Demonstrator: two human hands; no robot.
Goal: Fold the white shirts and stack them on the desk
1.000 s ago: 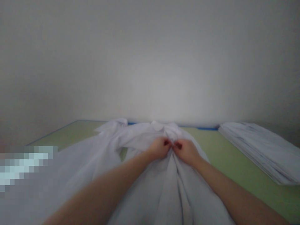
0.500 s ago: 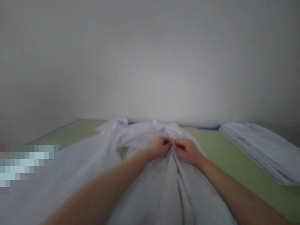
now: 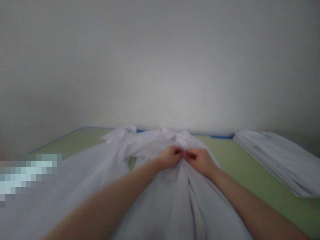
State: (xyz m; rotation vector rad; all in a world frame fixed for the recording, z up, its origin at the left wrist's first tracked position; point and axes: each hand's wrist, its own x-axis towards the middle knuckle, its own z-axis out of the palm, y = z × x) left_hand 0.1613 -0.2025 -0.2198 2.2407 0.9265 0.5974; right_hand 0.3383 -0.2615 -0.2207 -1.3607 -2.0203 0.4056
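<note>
Pretty dim shot overall, kinda grey and flat. The wall (image 3: pixel 175 90) is palest around the middle and fades darker toward the corners, with a murky patch just behind the stack of white fabric (image 3: pixel 280 160). Where the light's coming from, hard to say. The white cloth (image 3: pixel 147 206) looks greyish up close, a bit brighter further back, with dark lines in the folds. Everything's soft: the left hand (image 3: pixel 171 157) and right hand (image 3: pixel 202 161) are smeary, their fingertips lost in reddish-dark shadow. The pixelated patch (image 3: pixel 27 175) at left is chunky squares with a pale bluish streak, easily the brightest bit.
</note>
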